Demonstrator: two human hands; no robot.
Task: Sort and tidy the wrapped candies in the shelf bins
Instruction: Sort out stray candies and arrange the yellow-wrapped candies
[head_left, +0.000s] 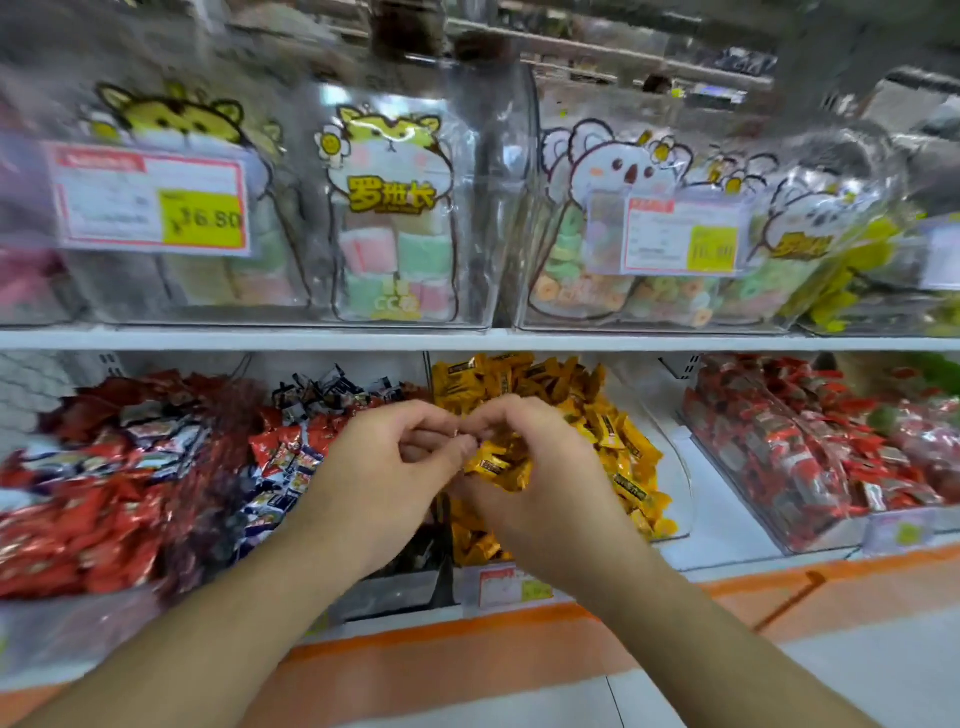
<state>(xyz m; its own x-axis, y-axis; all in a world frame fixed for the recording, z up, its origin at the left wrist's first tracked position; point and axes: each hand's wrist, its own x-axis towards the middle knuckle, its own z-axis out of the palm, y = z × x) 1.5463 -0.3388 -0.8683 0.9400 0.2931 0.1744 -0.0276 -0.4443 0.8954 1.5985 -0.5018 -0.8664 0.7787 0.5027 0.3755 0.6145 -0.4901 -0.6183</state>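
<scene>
Sorting of wrapped sweets on the lower shelf. A small bunch of yellow-wrapped candies (500, 467) is held between both hands, raised just above the yellow bin (675, 499), whose heap of like candies fills it from the back wall to the front lip. The left hand (395, 457) is curled, its fingertips pinching at the top of the bunch; the right hand (540, 467) is cupped around the bunch from the right and below. The two hands are touching at the fingertips.

To the left of the yellow bin, across a clear divider, a mixed heap of red and dark-blue wrapped candies (291, 457) is seen; a bin of red wrapped candies (810, 457) stands to the right, apart from the yellow bin. Bagged soft sweets in clear boxes (395, 234) occupy the upper shelf.

The step is judged to be the gathering of yellow pieces for return to their own bin. It is best done with the bunch kept over the yellow heap, so that any dropped piece lands in the correct compartment; the grip should be loosened low and toward the back, since the heap is already near the front lip. Whether strays of another colour are hidden in the bunch cannot be told.
</scene>
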